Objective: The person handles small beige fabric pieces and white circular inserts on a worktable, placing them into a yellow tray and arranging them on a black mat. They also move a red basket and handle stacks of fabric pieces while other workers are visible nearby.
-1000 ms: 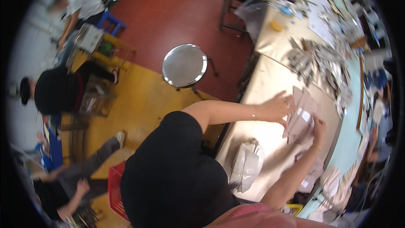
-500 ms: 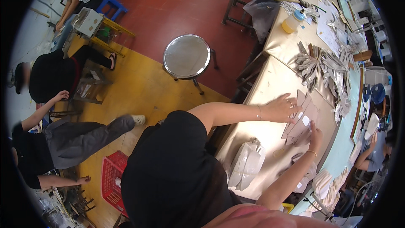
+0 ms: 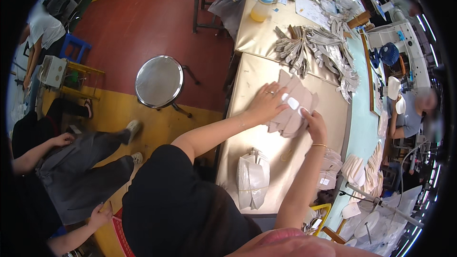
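Note:
A fanned stack of flat beige-grey cut pieces (image 3: 296, 88), seemingly leather or fabric, lies on the covered table. White rounded patches (image 3: 293, 103) show on top of it. My left hand (image 3: 268, 104), with a ring, rests over the stack's left side, its fingers apart. At the lower right edge, my right hand (image 3: 315, 126) has thumb and fingers closed on the pieces, close beside a white patch. How many pieces it grips cannot be made out. Nearer to me lies a banded bundle of pale pieces (image 3: 253, 181); another bundle (image 3: 329, 169) sits beyond my right forearm.
Bunched grey strips (image 3: 293, 50) lie farther along the table, and a bottle of yellow liquid (image 3: 261, 8) stands past them. A round metal stool (image 3: 159, 82) is on the floor to the left. A person in grey trousers (image 3: 85, 176) is close behind on the left.
The whole view has swung, so the table sits farther left. Both hands stay at the stack; my right hand's fingers now close on its edge. The person in grey trousers has stepped nearer.

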Available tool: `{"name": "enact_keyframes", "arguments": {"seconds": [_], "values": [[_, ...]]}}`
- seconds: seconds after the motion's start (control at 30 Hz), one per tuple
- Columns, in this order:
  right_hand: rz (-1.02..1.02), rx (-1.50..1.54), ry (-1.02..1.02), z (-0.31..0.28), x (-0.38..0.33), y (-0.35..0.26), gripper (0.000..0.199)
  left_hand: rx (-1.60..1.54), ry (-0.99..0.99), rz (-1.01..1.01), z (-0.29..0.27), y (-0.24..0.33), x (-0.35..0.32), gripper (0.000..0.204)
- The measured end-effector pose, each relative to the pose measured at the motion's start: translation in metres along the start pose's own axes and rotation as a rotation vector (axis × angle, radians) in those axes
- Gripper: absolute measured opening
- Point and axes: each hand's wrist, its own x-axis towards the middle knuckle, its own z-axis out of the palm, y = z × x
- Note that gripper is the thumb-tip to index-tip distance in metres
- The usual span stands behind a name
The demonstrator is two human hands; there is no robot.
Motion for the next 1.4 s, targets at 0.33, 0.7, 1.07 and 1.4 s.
{"name": "enact_keyframes", "arguments": {"seconds": [0.33, 0.7, 1.07, 1.4], "values": [[0.005, 0.098, -0.171, 0.092, -0.027, -0.034, 0.046, 0.072, 0.020, -0.154, -0.061, -0.042, -0.070, 0.065], [-0.368, -0.553, -0.014, 0.108, -0.237, -0.021, 0.115, -1.348, 0.209, -0.970, -0.066, -0.064, -0.101, 0.061], [-0.174, -0.620, 0.184, 0.140, -0.266, 0.012, 0.107, -1.542, 0.166, -1.057, -0.073, -0.058, -0.107, 0.058], [-0.527, -0.137, 0.144, 0.081, -0.200, -0.049, 0.110, -1.576, 0.109, -1.019, -0.071, -0.055, -0.103, 0.050]]}}
